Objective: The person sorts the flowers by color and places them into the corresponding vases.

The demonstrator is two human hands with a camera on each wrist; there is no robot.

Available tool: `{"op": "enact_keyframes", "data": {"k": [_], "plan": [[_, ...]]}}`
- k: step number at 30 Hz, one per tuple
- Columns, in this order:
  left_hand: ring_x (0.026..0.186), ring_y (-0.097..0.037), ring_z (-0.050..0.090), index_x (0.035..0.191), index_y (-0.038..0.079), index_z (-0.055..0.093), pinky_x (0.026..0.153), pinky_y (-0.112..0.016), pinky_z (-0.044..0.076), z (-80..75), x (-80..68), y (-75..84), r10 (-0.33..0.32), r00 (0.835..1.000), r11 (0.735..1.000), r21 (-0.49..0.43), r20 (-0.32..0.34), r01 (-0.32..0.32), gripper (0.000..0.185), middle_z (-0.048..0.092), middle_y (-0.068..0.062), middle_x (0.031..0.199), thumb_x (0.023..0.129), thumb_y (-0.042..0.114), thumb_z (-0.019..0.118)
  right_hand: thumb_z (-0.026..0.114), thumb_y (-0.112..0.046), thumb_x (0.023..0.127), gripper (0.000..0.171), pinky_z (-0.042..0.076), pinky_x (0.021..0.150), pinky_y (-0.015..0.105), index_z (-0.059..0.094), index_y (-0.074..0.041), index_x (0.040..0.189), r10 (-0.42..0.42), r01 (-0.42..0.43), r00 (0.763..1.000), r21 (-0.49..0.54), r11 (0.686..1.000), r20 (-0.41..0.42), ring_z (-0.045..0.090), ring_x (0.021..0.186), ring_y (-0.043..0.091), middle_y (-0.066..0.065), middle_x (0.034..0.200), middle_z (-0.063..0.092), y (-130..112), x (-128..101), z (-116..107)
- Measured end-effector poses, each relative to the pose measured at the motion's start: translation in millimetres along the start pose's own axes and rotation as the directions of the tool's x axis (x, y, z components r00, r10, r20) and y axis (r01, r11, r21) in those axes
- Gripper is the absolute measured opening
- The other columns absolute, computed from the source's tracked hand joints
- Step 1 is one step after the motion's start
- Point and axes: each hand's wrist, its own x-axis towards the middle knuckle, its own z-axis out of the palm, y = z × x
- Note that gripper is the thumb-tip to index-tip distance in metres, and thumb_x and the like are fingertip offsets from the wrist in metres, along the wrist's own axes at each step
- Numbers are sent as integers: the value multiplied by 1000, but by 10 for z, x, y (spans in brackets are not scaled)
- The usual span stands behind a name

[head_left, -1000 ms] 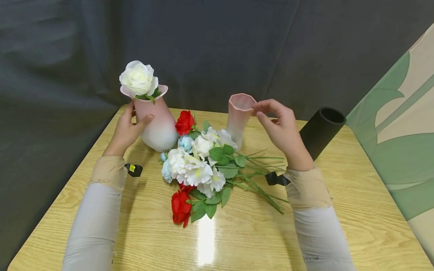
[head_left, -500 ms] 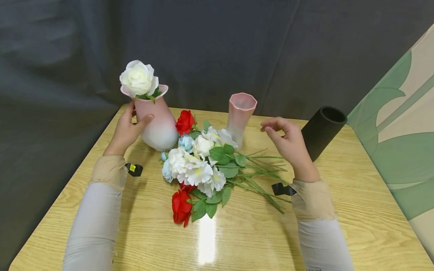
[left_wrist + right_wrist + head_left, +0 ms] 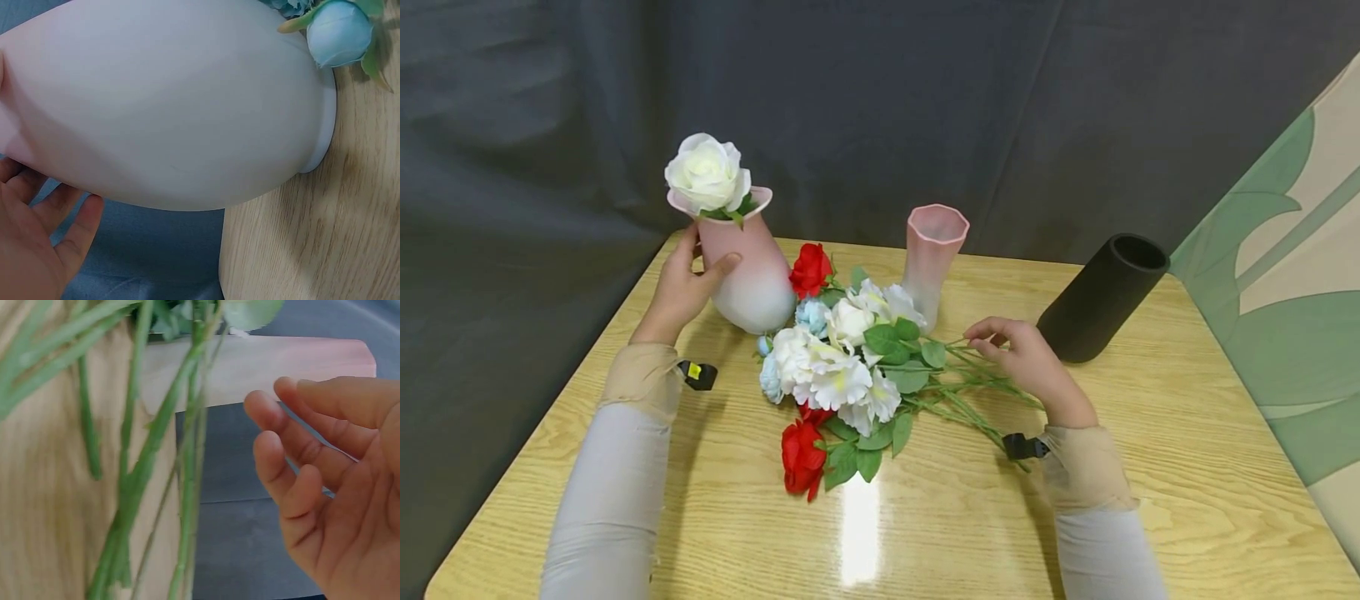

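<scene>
My left hand (image 3: 673, 292) grips the neck of a rounded pink-and-white vase (image 3: 756, 287), its thumb on the near side. A white rose (image 3: 706, 175) stands in that vase's mouth. The left wrist view shows the vase's pale body (image 3: 187, 106) close up, with the left hand's fingers touching its edge. My right hand (image 3: 1033, 367) hovers beside the green stems (image 3: 164, 428) of the flowers on the table, fingers loosely bent, holding nothing. White flowers (image 3: 831, 379), a red rose (image 3: 802, 457) and pale blue blooms (image 3: 811, 317) lie bunched with their stems toward the right.
A narrow pink faceted vase (image 3: 927, 271) stands behind the bunch. To its right is a black cylindrical vase (image 3: 1097, 304). The wooden table (image 3: 737, 517) ends at a dark curtain (image 3: 865, 117); a leaf-patterned panel (image 3: 1292, 350) borders the right side.
My right hand has left the rim of the narrow pink vase and come down toward the flower stems. The left hand and the rounded vase have stayed put.
</scene>
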Motion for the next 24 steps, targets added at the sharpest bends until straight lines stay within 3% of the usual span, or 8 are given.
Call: {"op": "enact_keyframes", "data": {"k": [8,16,24], "plan": [[142,-38,35,158,14,24,115,-59,31,-8,4,-10,-5,1000,1000,-5,-4,5,82,33,-15,159,94,44,65,63,-4,96,17,49,73,32,71,2,109,-22,23,998,-19,1000,50,60,86,24,20,112,70,80,-32,98],[143,-38,35,158,15,24,115,-59,31,-9,11,2,-1,1000,1000,-6,1,1,81,33,-14,159,95,44,65,64,-3,94,13,43,64,29,73,0,103,7,4,993,-94,996,119,49,70,16,13,94,69,125,-45,186],[143,-38,36,158,13,24,116,-58,32,-7,-7,20,-4,1000,1000,-2,3,4,80,33,-14,159,95,42,65,67,-7,94,8,42,62,30,74,-5,96,24,-20,999,-126,992,24,47,68,17,10,96,69,86,-92,207]]}}
